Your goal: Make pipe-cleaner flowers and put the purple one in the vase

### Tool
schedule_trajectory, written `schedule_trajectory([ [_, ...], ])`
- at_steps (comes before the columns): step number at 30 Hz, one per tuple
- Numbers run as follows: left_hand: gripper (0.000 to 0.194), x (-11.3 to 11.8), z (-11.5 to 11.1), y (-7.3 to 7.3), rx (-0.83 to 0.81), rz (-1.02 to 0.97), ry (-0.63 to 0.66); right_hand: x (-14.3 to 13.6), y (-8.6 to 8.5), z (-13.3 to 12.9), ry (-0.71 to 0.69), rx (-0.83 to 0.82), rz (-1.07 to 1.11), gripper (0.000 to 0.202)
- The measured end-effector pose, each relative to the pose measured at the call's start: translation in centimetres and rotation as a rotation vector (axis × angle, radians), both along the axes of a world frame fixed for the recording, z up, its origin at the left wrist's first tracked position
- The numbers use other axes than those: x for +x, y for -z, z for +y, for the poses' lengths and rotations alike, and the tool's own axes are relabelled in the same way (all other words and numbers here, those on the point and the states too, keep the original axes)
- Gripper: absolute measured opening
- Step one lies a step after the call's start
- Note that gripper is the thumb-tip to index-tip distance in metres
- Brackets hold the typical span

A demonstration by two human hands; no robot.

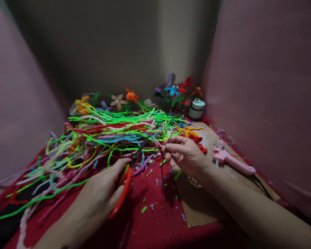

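From here I see the left hand [101,188] wrapped round an orange-handled tool [129,177], its dark tip by the heap of fuzzy stems [114,135], while the right hand [185,154] pinches a thin dark strand [162,171] that dangles over the red surface [150,224], just left of the cardboard [202,207]. To work neatly, I'd pinch close to the working point, bring the tool in square, and avoid snagging loose stems.

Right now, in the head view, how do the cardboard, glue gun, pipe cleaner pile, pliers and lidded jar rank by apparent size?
1. Pipe cleaner pile
2. Cardboard
3. Pliers and glue gun: unsure, as the left hand partly hides the pliers, which look nearer
4. Lidded jar
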State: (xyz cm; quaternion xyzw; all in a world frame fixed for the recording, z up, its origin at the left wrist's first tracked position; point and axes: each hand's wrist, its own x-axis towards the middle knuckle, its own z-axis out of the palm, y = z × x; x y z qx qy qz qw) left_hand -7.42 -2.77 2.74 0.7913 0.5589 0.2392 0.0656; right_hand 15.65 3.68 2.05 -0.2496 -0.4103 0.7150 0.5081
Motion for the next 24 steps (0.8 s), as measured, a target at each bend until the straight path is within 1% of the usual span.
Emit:
schedule_trajectory([
  [2,0.042,0.9,0.3,0.6,0.041,0.104,0.058,-0.1,-0.1,-0.1,0.006,-0.019,-0.003,0.018],
  [5,0.047,1.7,0.8,2.0,0.111,0.229,0.049,-0.1,-0.3,-0.3,0.000,-0.019,-0.007,0.018],
  [7,0.050,1.8,1.2,2.8,0.095,0.281,0.050,0.0,-0.3,-0.3,-0.007,-0.003,-0.012,0.017],
  [9,0.051,1.7,1.4,3.2,0.062,0.303,0.065,-0.1,-0.2,-0.4,-0.012,0.005,-0.017,0.016],
  [12,0.050,1.7,1.4,3.1,0.043,0.313,0.077,-0.2,-0.2,-0.5,-0.016,0.003,-0.013,0.017],
  [17,0.048,2.3,0.7,2.4,0.064,0.365,0.057,-0.3,-0.2,-0.5,-0.035,-0.002,0.000,0.016],
  [21,0.047,2.8,0.4,1.9,0.082,0.425,0.013,-0.3,-0.2,-0.7,-0.080,-0.034,0.010,0.016],
  [24,0.047,2.9,0.3,1.9,0.110,0.450,-0.002,-0.4,-0.1,-0.7,-0.082,-0.036,0.018,0.017],
])
